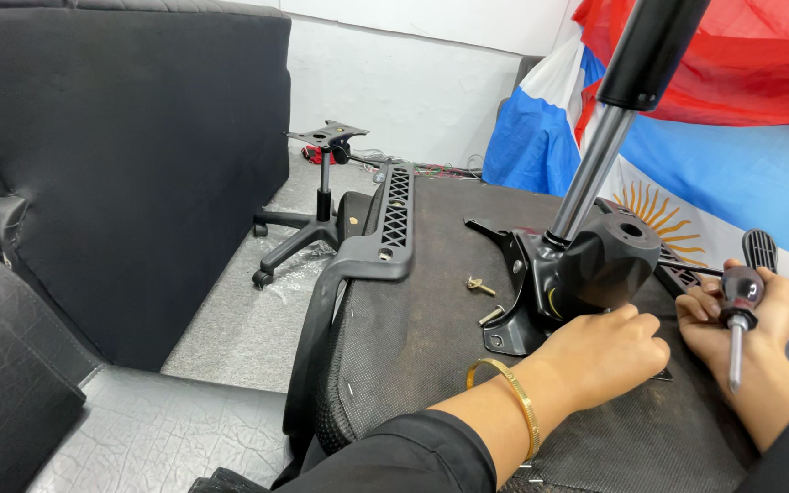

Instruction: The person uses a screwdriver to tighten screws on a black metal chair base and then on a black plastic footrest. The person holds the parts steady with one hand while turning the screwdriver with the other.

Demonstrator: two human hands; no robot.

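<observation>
An upturned office chair seat [431, 301] lies before me, its dark fabric underside facing up. A black tilt mechanism [586, 269] with a chrome gas cylinder [591, 173] sits on it. My left hand [609, 351], with a gold bangle on the wrist, rests fingers curled against the mechanism's near edge. My right hand [741, 319] grips a screwdriver [740, 315] with a dark red and black handle, shaft pointing down. Two loose bolts [481, 288] lie on the seat left of the mechanism.
The chair's black armrest [385, 237] runs along the seat's left edge. A second chair base with castors [308, 228] stands on the grey floor behind. A black sofa [111, 164] fills the left side. Blue, white and red flags [732, 155] hang at right.
</observation>
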